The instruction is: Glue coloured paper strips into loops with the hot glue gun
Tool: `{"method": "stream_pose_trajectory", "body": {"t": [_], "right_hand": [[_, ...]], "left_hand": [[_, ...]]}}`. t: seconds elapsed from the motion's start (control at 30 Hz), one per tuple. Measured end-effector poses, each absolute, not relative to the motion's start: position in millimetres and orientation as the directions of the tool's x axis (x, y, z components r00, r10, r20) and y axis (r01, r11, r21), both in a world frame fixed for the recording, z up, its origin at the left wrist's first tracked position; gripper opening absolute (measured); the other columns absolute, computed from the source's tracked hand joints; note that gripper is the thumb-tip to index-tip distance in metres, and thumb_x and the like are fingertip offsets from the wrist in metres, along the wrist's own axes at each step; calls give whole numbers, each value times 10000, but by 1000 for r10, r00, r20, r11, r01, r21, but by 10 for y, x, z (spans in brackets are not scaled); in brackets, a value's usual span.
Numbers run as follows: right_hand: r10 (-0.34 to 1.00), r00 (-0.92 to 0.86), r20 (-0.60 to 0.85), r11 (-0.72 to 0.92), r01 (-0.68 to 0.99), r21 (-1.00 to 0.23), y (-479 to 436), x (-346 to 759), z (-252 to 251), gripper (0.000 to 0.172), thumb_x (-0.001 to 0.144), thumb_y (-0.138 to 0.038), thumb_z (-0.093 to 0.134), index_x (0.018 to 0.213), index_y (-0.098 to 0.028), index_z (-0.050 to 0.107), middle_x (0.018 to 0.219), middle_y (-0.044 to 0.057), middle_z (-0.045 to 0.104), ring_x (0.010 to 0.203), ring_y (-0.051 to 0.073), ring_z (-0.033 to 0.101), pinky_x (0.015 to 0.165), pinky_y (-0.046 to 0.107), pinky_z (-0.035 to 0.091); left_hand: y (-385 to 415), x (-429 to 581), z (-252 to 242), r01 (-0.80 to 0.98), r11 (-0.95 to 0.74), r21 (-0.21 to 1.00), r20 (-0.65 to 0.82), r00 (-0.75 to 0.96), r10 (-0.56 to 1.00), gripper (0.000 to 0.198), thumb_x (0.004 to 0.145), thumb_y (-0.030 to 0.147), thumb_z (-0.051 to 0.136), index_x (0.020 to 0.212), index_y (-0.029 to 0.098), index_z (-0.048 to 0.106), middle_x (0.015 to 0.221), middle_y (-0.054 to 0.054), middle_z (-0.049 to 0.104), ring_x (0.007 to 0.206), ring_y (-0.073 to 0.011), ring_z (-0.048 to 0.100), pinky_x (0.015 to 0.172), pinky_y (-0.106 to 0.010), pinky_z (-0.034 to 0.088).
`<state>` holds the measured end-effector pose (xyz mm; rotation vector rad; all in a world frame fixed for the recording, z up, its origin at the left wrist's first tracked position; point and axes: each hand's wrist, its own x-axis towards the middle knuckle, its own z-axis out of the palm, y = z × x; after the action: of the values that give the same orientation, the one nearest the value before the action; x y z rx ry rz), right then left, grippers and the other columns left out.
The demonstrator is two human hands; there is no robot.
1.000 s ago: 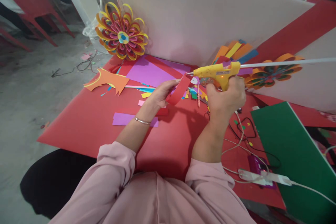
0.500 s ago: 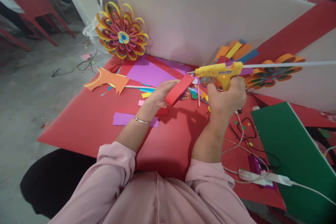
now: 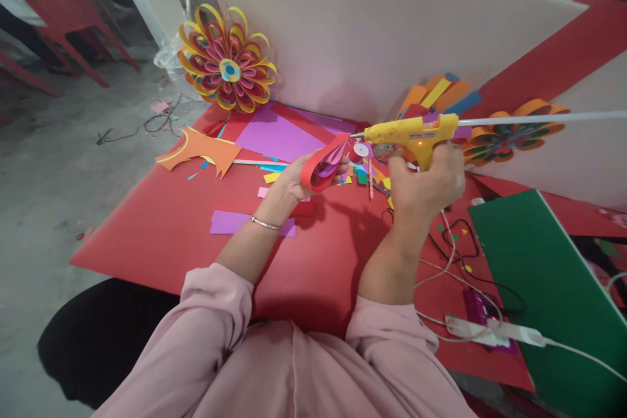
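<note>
My left hand [image 3: 294, 179] grips a red paper loop [image 3: 312, 173] with smaller pink and purple loops nested inside it. The loop's pointed end faces right. In my right hand [image 3: 431, 176] is a yellow hot glue gun [image 3: 409, 132], its small orange light lit and a long white glue stick [image 3: 529, 119] running out of its back. The gun's metal nozzle is at the pointed end of the loop; whether it touches I cannot tell. Behind the loop a white-and-red round piece [image 3: 360, 151] shows in part.
On the red tabletop [image 3: 161, 228] lie purple sheets [image 3: 279, 134], an orange cut-out [image 3: 206, 151] and scraps. A paper flower [image 3: 230, 70] hangs at the left; another flower [image 3: 509, 137] leans right. A power strip [image 3: 494, 331], cables and a green board [image 3: 548, 274] are at the right.
My left hand has turned the paper loop, so its nested inner loops now show instead of its flat red side. The glue gun has shifted slightly to the right.
</note>
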<state>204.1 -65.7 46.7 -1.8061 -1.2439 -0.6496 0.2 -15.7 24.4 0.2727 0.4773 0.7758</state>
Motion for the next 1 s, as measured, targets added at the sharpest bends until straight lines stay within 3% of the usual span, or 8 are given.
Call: {"method": "stream_pose_trajectory", "body": {"t": [0.17,0.47,0.87,1.0], "right_hand": [[511,386,768,-175,921,-347,-681,2022,511,278,807,-343,679,1053,-226,627,1036,109,656,1082,347,659,952,539,538],[564,382,732,-177,922,-345,-692,2014,512,262,851,-378,660,1067,-235,619,1067,118,647,1103,358,654,958,561,535],[558,410,722,-203,910,-361,-710,2006,555,272,844,-402,647,1058,-233,629,1057,122,656,1085,358,658,941,559,541],[571,372,731,-177,926,-333,-693,2023,518,266,831,-424,663,1016,-237,625,1026,111,653,1041,344,662,922,547,544]], "left_hand": [[-195,7,332,-616,664,424,-363,556,748,350,1040,180,425,1197,101,727,745,-78,780,603,-169,740,685,-254,606],[-248,21,442,-576,671,467,-380,555,740,354,1074,220,413,1033,80,736,755,-110,786,606,-181,744,588,-241,567],[-158,8,233,-638,663,391,-352,562,749,322,1031,182,471,1175,91,744,759,-101,790,603,-177,746,750,-287,640],[-138,5,200,-633,676,377,-344,581,737,289,1024,179,483,1127,94,740,740,-98,781,580,-164,739,695,-253,626]]}}
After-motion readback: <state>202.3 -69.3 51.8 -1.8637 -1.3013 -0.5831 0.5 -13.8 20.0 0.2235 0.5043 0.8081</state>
